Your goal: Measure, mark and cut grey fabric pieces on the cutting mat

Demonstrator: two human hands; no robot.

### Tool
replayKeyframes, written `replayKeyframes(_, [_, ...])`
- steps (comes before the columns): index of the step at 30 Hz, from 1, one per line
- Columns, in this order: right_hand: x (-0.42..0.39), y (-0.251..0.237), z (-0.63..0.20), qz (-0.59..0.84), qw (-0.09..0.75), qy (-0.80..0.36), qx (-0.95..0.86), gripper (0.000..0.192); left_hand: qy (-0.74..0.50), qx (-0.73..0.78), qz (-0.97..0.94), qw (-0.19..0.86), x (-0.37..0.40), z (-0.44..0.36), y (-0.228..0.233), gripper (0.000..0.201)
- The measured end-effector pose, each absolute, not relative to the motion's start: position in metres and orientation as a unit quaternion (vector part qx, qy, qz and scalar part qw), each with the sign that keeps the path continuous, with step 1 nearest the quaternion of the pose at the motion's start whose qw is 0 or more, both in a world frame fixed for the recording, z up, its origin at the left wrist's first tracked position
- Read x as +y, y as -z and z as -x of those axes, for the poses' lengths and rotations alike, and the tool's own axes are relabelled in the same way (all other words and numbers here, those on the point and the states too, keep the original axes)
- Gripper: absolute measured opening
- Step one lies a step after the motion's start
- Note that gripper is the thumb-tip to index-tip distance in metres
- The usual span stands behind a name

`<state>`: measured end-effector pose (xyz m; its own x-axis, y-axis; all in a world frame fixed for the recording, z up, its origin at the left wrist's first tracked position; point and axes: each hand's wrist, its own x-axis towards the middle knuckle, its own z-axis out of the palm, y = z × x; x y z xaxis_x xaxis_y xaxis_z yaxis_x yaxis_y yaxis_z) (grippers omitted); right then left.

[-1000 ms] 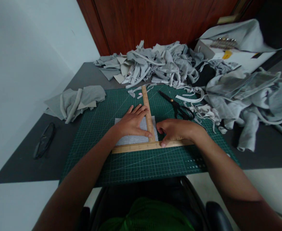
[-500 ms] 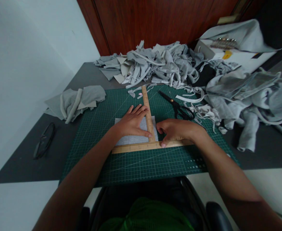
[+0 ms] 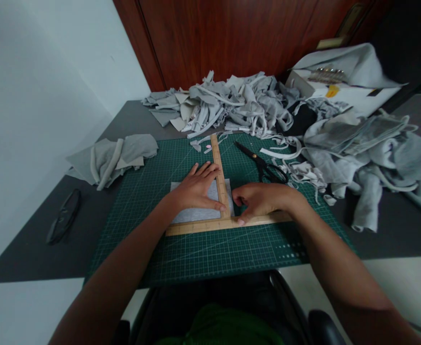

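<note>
My left hand [image 3: 198,188] lies flat with its fingers spread, partly over a piece of light grey fabric [image 3: 196,214]. Its fingertips and thumb touch an upright wooden ruler [image 3: 218,165] that crosses the fabric near its right edge. Along the fabric's bottom edge runs a second wooden ruler [image 3: 192,227], meeting the first in an upside-down T. Whether the two are joined, I cannot tell. My right hand [image 3: 264,200] is curled over the lower ruler's right part, thumb pressed on it. Black scissors [image 3: 261,162] lie blades apart beyond that hand.
A green gridded cutting mat [image 3: 196,263] covers the dark table. Grey fabric scraps [image 3: 225,103] are heaped at the back, with more cloth [image 3: 368,153] at right and a folded bundle [image 3: 124,151] at left. Glasses [image 3: 64,215] lie at left. A white box [image 3: 354,93] stands back right.
The camera view has shifted slightly, so the table appears a little lower. Both hands, the rulers and the fabric keep their places relative to each other.
</note>
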<state>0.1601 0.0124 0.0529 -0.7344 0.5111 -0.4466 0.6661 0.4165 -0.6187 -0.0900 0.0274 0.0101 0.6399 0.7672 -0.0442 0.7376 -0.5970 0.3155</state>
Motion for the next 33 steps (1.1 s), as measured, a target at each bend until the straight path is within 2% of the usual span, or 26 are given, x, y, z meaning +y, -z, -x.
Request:
replayKeyframes(8, [0.028,-0.037,-0.173,-0.257,-0.009,0.464,0.848,0.036,-0.046,0.418,-0.896,0.144,0.029,0.093,-0.007,0.132])
replayKeyframes(14, [0.030,-0.035,-0.172,-0.255,-0.007,0.467,0.847,0.032,-0.054,0.418,-0.896,0.139,0.029,0.092,-0.007,0.132])
replayKeyframes(19, [0.028,-0.031,-0.174,-0.290,0.017,0.572,0.767,0.030,-0.053,0.419,-0.896,0.138,0.031,0.093,-0.004,0.133])
replayKeyframes(22, [0.028,-0.030,-0.174,-0.303,0.009,0.615,0.728,0.022,-0.052,0.419,-0.897,0.134,0.032,0.094,-0.003,0.134])
replayKeyframes(26, [0.032,-0.027,-0.169,-0.320,-0.068,0.627,0.706,0.014,-0.038,0.422,-0.896,0.134,0.032,0.094,-0.003,0.135])
replayKeyframes(29, [0.038,-0.023,-0.164,-0.371,-0.175,0.614,0.674,0.021,-0.031,0.424,-0.895,0.135,0.031,0.093,-0.005,0.135])
replayKeyframes(33, [0.046,-0.018,-0.159,-0.427,-0.292,0.567,0.641,0.015,-0.031,0.426,-0.894,0.136,0.030,0.093,-0.007,0.133])
